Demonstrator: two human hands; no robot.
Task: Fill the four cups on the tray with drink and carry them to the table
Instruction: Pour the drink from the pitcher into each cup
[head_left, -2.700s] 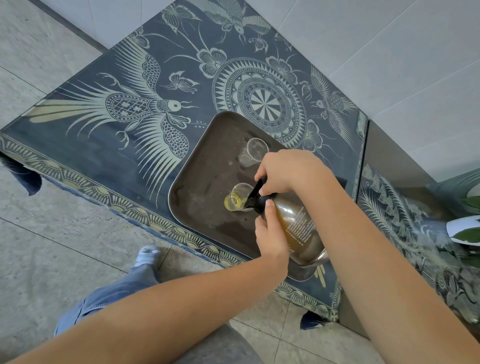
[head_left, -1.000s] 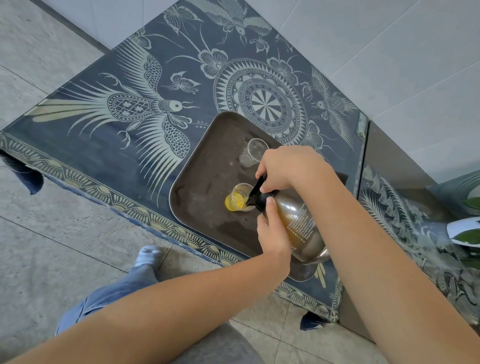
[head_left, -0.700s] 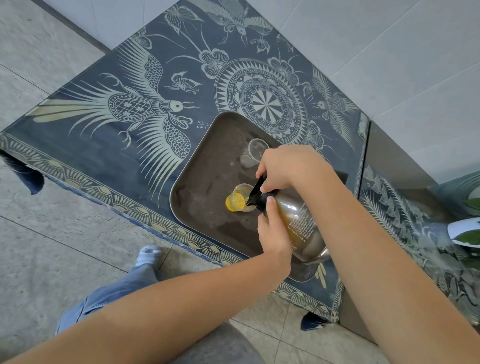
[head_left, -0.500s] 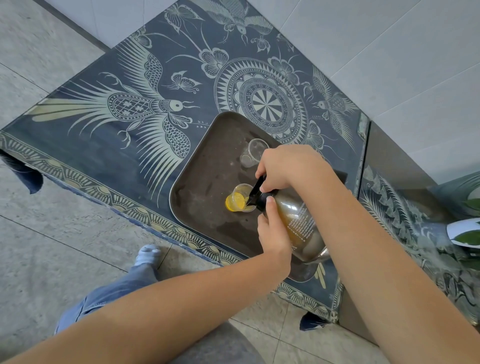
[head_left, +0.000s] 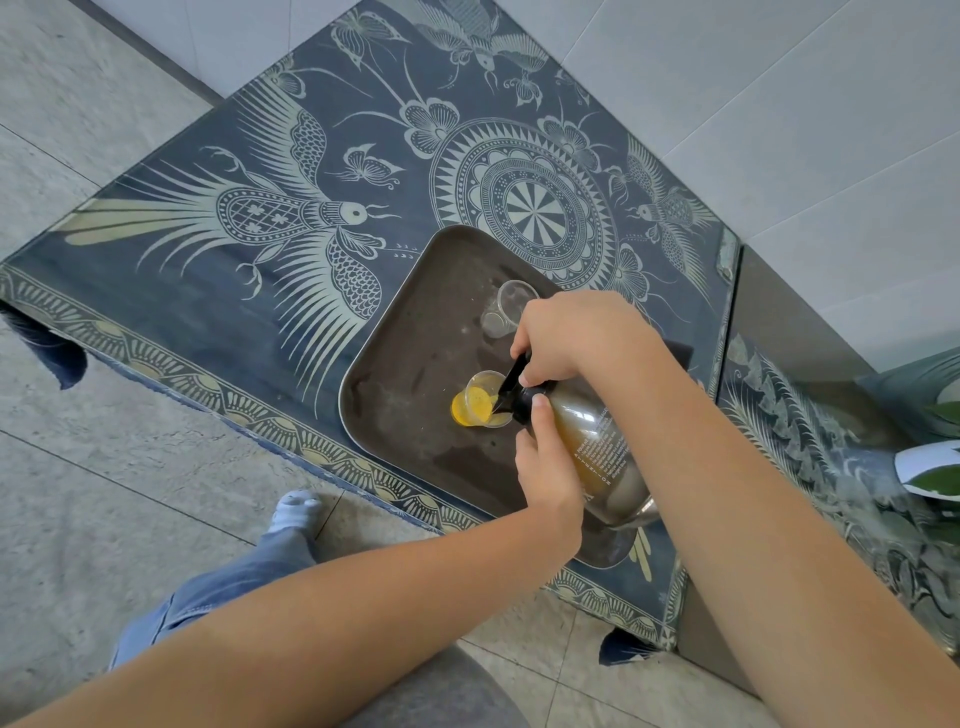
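Note:
A dark brown tray (head_left: 405, 332) lies on the blue patterned table. A clear cup (head_left: 475, 405) near the tray's middle holds yellow drink. Behind it stands an empty clear cup (head_left: 506, 312). A brown pump bottle (head_left: 597, 457) is tilted with its black nozzle over the yellow cup's rim. My left hand (head_left: 545, 467) grips the bottle's neck and side. My right hand (head_left: 566, 332) is closed over the black pump head. Any other cups are hidden behind my hands and arms.
The table (head_left: 260, 218) with a blue and cream bird-patterned cloth stands against a white tiled wall. A second patterned surface (head_left: 810, 447) with a green and white object (head_left: 930, 467) is at the right. My leg and socked foot (head_left: 293, 512) are on the grey floor tiles.
The yellow drink in the near cup has risen from a thin layer to a fuller level. My hands and the bottle have stayed in place.

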